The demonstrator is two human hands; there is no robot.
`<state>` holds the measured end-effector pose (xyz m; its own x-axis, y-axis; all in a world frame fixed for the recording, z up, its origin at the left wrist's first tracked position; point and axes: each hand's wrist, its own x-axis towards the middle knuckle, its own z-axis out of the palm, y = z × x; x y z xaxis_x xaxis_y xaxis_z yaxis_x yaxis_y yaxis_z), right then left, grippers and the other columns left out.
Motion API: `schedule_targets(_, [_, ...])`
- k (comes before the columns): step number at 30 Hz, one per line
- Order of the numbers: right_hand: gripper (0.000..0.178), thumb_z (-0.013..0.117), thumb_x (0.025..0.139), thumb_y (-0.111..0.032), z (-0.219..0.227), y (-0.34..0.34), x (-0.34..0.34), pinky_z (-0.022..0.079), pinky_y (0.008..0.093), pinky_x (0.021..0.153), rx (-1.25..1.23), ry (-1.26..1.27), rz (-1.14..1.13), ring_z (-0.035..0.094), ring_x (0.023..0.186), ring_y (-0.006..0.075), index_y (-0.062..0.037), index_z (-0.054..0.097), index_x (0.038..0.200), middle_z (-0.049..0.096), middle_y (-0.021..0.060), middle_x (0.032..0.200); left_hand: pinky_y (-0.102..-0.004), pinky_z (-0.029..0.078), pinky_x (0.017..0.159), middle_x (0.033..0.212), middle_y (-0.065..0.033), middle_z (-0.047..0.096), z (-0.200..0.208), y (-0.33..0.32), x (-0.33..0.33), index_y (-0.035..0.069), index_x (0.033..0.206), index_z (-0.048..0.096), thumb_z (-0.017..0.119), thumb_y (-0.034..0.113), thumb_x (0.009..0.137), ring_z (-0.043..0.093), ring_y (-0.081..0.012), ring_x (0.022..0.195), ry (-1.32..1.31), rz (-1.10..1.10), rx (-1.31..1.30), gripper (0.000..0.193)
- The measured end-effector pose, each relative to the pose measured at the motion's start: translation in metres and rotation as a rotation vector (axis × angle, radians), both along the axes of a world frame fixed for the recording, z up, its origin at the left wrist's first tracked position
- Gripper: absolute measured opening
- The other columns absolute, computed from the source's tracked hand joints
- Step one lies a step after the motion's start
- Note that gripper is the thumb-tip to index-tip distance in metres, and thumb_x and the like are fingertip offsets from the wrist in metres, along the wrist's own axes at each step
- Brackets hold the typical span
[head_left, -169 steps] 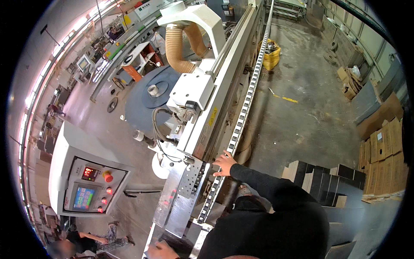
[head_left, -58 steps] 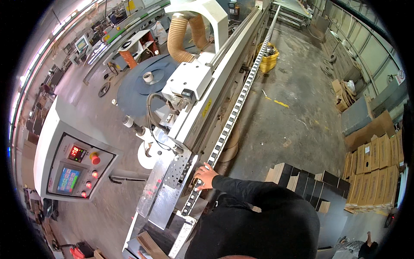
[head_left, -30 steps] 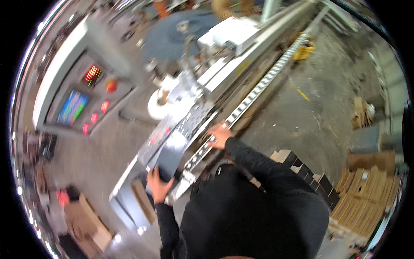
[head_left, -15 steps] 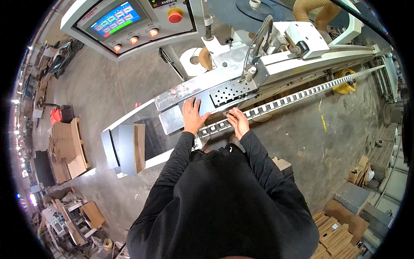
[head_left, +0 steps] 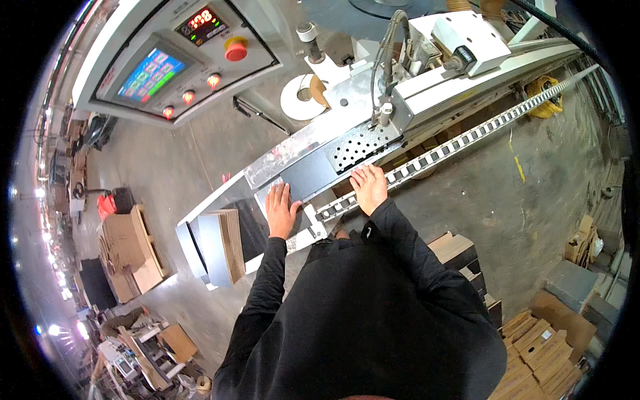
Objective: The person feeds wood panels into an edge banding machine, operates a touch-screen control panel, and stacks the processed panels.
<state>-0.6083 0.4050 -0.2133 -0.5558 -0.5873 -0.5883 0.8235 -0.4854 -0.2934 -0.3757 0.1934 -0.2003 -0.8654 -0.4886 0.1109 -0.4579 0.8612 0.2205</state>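
Observation:
A flat dark grey panel (head_left: pixel 308 178) lies on the machine bed, its right end against the perforated metal plate (head_left: pixel 362 149). My left hand (head_left: pixel 283 211) rests palm down at the panel's left end, over the silver bed plate, with fingers spread. Along the near edge, my right hand (head_left: pixel 369 189) lies with its fingers stretched over the guide beside the perforated plate. I see nothing held in either hand. Just below the right hand runs the track of black and white rollers (head_left: pixel 437 155).
A control panel with a lit screen (head_left: pixel 152 75) and a red stop button (head_left: pixel 235 50) stands at upper left. Stacked boards (head_left: pixel 223 248) lie on the left of the bed. More boards (head_left: pixel 453 251) are at my right, and cardboard boxes (head_left: pixel 543 350) at lower right.
My left hand has slid left and nearer to me, off the middle of the panel to its left end. My right hand's fingers have straightened onto the guide. The view has shifted slightly.

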Motion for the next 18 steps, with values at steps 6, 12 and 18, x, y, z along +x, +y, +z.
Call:
schedule_targets(6, [0.091,0.053,0.102,-0.053,0.000,0.002,-0.027,0.028,0.0435,0.129,0.010,-0.053,-0.076,0.036,0.149,0.0355,0.0120,0.026,0.160,0.036,0.0266,0.159,-0.0545,0.030,0.125,0.165,-0.0180,0.043,-0.005,0.010,-0.020,0.006,0.155,0.049,0.066,0.044,0.102,0.039,-0.0404,0.152,-0.001,-0.008,-0.015,0.069])
schedule_targets(12, [0.107,0.060,0.097,-0.056,-0.002,0.022,-0.066,0.024,0.0459,0.131,-0.006,-0.068,-0.126,0.029,0.155,0.0408,0.0151,0.015,0.163,0.022,0.0334,0.167,-0.0561,0.023,0.128,0.162,-0.0188,0.046,0.000,0.035,-0.058,0.002,0.157,0.043,0.067,0.039,0.101,0.041,-0.0383,0.150,0.027,-0.007,-0.035,0.072])
schedule_targets(18, [0.111,0.059,0.096,-0.061,-0.003,0.042,-0.109,0.021,0.0449,0.131,0.010,-0.062,-0.148,0.023,0.158,0.0397,0.0120,0.013,0.165,0.017,0.0304,0.171,-0.0587,0.015,0.129,0.160,-0.0173,0.049,-0.012,0.063,-0.097,0.002,0.161,0.036,0.067,0.043,0.100,0.041,-0.0357,0.150,0.060,0.050,-0.026,0.080])
